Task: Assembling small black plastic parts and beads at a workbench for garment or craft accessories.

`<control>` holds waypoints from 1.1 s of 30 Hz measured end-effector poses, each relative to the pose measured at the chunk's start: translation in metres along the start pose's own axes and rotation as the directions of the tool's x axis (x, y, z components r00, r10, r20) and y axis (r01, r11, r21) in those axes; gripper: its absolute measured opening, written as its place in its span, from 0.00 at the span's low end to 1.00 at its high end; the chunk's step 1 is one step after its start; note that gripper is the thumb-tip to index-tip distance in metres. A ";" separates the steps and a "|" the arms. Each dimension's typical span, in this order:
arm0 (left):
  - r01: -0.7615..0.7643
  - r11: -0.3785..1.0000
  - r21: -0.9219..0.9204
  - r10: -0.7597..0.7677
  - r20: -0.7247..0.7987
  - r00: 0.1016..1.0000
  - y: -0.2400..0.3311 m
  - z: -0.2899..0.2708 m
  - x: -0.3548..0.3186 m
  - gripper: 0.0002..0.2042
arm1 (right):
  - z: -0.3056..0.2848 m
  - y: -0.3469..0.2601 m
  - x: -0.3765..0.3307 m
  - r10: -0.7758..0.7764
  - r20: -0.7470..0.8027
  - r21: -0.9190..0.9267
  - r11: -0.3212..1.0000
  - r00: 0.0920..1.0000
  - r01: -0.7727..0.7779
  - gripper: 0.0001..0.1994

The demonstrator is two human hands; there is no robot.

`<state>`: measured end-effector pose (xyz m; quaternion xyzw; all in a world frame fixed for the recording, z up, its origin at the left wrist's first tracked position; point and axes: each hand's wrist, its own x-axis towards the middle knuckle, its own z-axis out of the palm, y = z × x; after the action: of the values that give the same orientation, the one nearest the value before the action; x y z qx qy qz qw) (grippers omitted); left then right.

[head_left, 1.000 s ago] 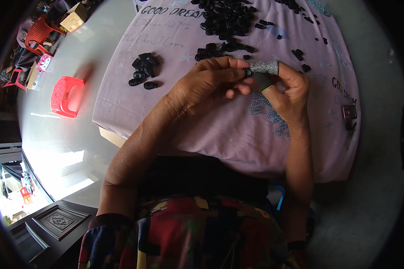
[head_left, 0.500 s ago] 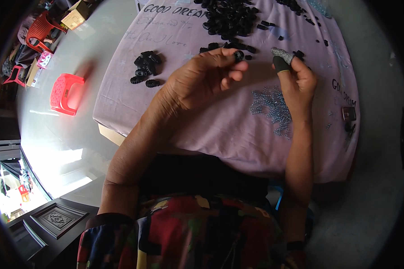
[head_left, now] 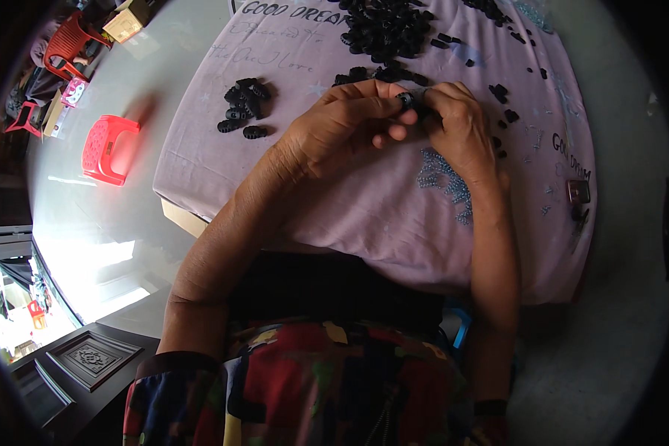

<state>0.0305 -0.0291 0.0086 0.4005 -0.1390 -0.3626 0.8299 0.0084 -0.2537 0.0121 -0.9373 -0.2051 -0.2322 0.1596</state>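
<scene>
Over the table, my left hand (head_left: 342, 119) pinches a small black ridged plastic piece (head_left: 406, 100) between thumb and forefinger, its other fingers curled loosely. My right hand (head_left: 461, 123) has come up against that piece, fingers bent and closed; its fingertips are mostly hidden, so what they hold cannot be made out. Below the right hand lies a scatter of tiny blue-grey metallic pieces (head_left: 442, 175), partly covered by the wrist. Left of my hands sits a small group of similar black ridged pieces (head_left: 245, 104). A large heap of black plastic parts (head_left: 386, 30) lies beyond them.
A pink printed cloth (head_left: 312, 215) covers the table. More loose black parts (head_left: 499, 93) lie to the right, with a small dark reddish box-like item (head_left: 577, 191) near the right edge. A red plastic stool (head_left: 110, 149) stands on the floor at left, a red chair (head_left: 70, 48) farther back.
My right hand has moved left and turned over, its covered thumb and forefinger now out of sight at the piece. My left hand has shifted slightly right, still holding the black piece.
</scene>
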 end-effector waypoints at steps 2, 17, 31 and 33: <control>-0.002 0.999 0.051 0.002 -0.013 1.000 -0.001 0.002 0.001 0.10 | -0.002 -0.002 -0.002 0.044 0.018 0.000 0.999 0.999 -0.044 0.08; 0.009 0.996 0.091 -0.012 0.039 0.999 -0.008 0.003 0.004 0.10 | -0.028 -0.029 -0.013 0.375 0.141 0.772 0.538 0.916 -0.339 0.09; 0.017 0.992 0.124 -0.018 0.005 1.000 -0.009 0.005 0.004 0.11 | -0.029 -0.025 -0.021 0.408 0.143 0.791 0.500 0.902 -0.352 0.09; 0.000 0.989 0.147 -0.002 0.011 1.000 -0.010 0.004 0.003 0.11 | -0.030 -0.023 -0.022 0.408 0.127 0.796 0.502 0.904 -0.338 0.09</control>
<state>0.0256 -0.0379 0.0036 0.4585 -0.1697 -0.3541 0.7972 -0.0309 -0.2526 0.0311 -0.7748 -0.0741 -0.1103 0.6180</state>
